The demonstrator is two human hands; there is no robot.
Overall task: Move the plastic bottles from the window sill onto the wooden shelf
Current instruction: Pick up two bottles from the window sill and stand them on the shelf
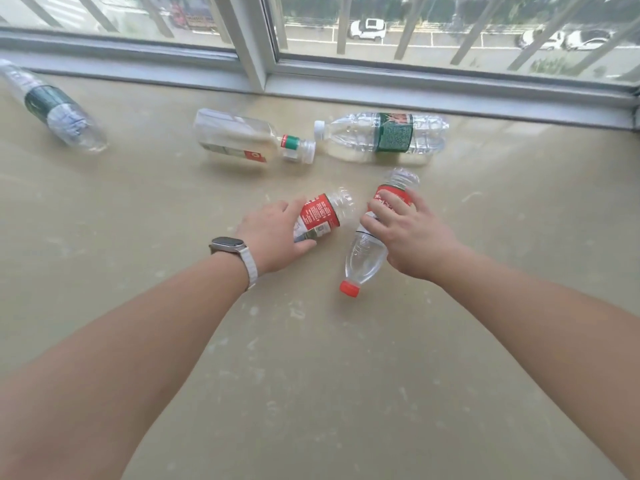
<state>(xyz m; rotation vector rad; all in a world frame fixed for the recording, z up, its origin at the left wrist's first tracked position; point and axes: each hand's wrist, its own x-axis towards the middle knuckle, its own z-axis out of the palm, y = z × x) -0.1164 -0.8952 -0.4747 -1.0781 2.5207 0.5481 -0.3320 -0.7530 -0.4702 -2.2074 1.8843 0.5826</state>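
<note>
From the head camera, five clear plastic bottles lie on their sides on the pale beige window sill (311,358); the wooden shelf is not in view.

The left hand (273,237), a watch with a white strap (230,251) on its wrist, is wrapped round a small clear bottle with a red label (322,213) near the middle of the sill, thumb under and fingers over the body. The right hand (412,233) lies over a second clear bottle with a red label and a red cap (365,254), its fingers curling on the label; whether that grasp is fully closed I cannot tell. This bottle's cap points toward the sill's near edge.

Nearer the window frame (381,88) lie a square-sided clear bottle with a green and red neck band (242,136) and a ribbed clear bottle with a dark green label and white cap (384,136), almost mouth to mouth. A blurred clear bottle with a green label (52,109) lies toward the sill's far left corner.

Both bottles in hand look empty, so they will likely crush or slip. Close the fingers round the labelled waist, not the thin shoulder, squeeze lightly, and lift straight up so neither knocks the pair behind.
</note>
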